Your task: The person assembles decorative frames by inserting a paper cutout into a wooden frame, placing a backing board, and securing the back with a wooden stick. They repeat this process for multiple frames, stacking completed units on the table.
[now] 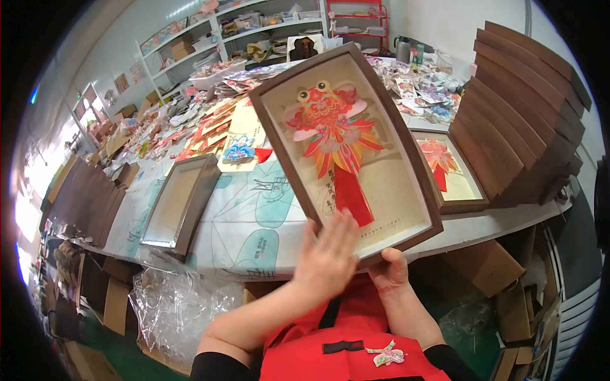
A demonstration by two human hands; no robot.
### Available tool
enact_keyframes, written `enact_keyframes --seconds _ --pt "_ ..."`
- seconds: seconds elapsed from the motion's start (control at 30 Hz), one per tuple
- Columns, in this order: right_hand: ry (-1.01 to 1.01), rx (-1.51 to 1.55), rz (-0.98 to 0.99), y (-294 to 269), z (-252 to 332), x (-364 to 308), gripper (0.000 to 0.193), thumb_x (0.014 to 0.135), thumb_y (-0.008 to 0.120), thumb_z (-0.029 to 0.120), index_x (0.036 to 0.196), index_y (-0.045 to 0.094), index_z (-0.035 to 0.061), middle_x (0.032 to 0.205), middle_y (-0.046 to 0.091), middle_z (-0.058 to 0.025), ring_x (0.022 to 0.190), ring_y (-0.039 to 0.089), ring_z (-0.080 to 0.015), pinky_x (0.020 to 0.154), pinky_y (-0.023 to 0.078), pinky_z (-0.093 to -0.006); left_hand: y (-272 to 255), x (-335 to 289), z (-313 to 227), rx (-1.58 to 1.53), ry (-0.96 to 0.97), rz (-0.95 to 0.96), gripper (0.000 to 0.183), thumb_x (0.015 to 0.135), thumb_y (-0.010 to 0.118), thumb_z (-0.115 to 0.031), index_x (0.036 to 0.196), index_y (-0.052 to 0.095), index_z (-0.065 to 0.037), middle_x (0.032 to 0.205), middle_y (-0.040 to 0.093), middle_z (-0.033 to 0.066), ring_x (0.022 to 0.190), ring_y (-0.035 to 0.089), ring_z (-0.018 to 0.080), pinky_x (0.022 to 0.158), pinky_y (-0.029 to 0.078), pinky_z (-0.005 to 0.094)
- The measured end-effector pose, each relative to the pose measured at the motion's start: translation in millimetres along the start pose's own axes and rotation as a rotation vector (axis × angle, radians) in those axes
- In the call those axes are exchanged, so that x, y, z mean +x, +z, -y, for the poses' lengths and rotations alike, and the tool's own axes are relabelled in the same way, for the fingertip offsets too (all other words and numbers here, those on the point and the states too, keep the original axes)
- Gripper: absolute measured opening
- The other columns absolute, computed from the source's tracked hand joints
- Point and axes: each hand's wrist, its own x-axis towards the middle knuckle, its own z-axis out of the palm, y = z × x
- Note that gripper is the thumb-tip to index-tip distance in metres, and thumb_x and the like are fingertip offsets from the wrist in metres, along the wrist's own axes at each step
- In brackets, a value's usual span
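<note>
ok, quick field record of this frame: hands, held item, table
left hand: flat, open, on the glass front of the held frame
right hand: grips the frame's lower edge
held frame: dark wooden shadow-box frame, tilted, colourful fish-shaped kite with red tassel inside
table: empty frame left, second kite frame right, frame stack far right

A long worktop [254, 216] with a pale printed cover runs across the room, strewn with colourful paper pieces. White shelving [254, 32] stands against the pale far wall, with a red rack [356, 16] beside it. Bright daylight floods in at the left. Cardboard boxes [489, 267] and crumpled clear plastic [171, 305] sit on the green floor [121, 355].
</note>
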Motion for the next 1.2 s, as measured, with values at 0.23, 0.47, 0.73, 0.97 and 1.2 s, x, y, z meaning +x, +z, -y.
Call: enact_keyframes --seconds 0.23,0.47,0.73,0.97,1.2 --pt "0.02 0.091 -0.044 1.0 0.3 -3.9 0.064 0.068 0.066 0.003 0.128 0.043 0.007 0.121 0.054 -0.008 0.116 0.051 -0.0256 0.099 0.042 -0.04 -5.9 4.0 12.1 -0.027 -0.068 0.015 0.066 0.074 0.063 -0.027 0.131 0.045 0.0 0.141 0.039 0.0155 0.133 0.035 0.0255 0.109 0.01 0.0563" --pt "0.154 0.211 -0.014 -29.4 5.5 -3.2 0.064 0.07 0.066 0.003 0.13 0.043 0.0079 0.124 0.053 -0.0088 0.116 0.051 -0.0246 0.102 0.04 -0.0377 7.9 14.5 -26.0 -0.398 0.218 0.026 0.051 0.077 0.061 -0.02 0.123 0.051 0.001 0.132 0.048 0.0172 0.125 0.044 0.0281 0.104 0.03 0.0515" --pt "-0.218 -0.042 -0.175 -22.7 72.4 -3.9 0.074 0.066 0.07 0.015 0.132 0.038 0.0035 0.127 0.05 -0.0117 0.117 0.05 -0.0296 0.1 0.043 -0.0436 19.1 -67.3 47.2 -0.449 0.022 -0.043 0.039 0.079 0.059 -0.003 0.118 0.057 -0.004 0.123 0.056 0.0158 0.113 0.054 0.0323 0.1 0.039 0.042" --pt "-0.379 -0.128 -0.252 -47.8 96.1 -11.1 0.07 0.065 0.069 0.01 0.128 0.042 0.0025 0.123 0.053 -0.01 0.115 0.052 -0.0277 0.098 0.045 -0.0407 32.7 -134.4 95.0 -0.879 -0.786 -0.261 0.033 0.087 0.048 0.002 0.119 0.054 0.004 0.122 0.055 0.0163 0.108 0.056 0.0243 0.094 0.042 0.0329" --pt "-0.185 -0.207 -0.154 -47.0 63.0 -16.9 0.069 0.061 0.068 0.009 0.125 0.043 0.0007 0.121 0.054 -0.0097 0.113 0.053 -0.0271 0.095 0.047 -0.0386 47.3 -74.7 71.2 -1.324 -0.661 -0.219 0.052 0.092 0.049 -0.012 0.138 0.029 0.0 0.133 0.044 0.0171 0.118 0.049 0.0232 0.099 0.038 0.0345"
